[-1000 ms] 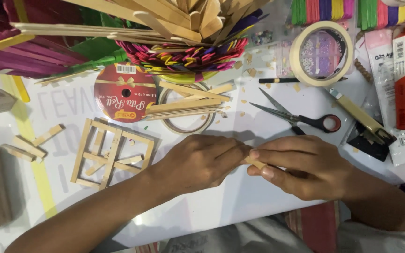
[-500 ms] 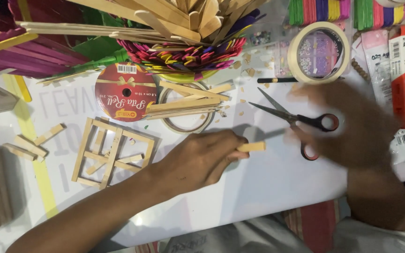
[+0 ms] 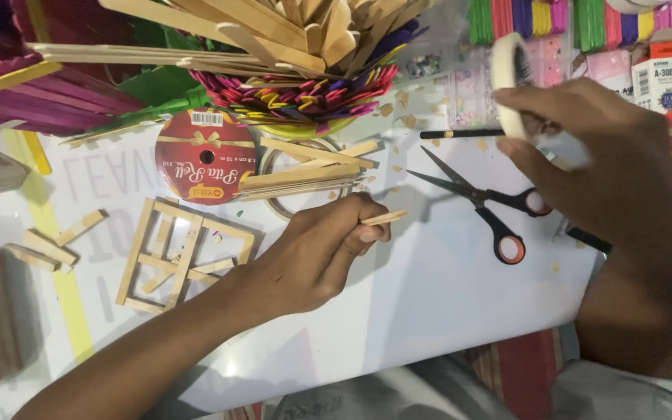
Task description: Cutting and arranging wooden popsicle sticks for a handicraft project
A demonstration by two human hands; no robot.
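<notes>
Pinching a short stick [image 3: 383, 218] at one end, left hand [image 3: 316, 253] leaves its length free; right hand [image 3: 585, 167] fingers clamp tape roll [image 3: 507, 82] above scissors [image 3: 480, 204].

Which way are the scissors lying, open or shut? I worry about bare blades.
Open: the scissors lie flat on the white table, blades spread in a V.

We see the left hand [image 3: 316, 253] pinching a short wooden stick piece [image 3: 383, 218] near the middle of the white table [image 3: 445, 303], while the right hand [image 3: 593, 167] lifts a masking tape roll [image 3: 509, 82] above the scissors [image 3: 480, 204].
</notes>
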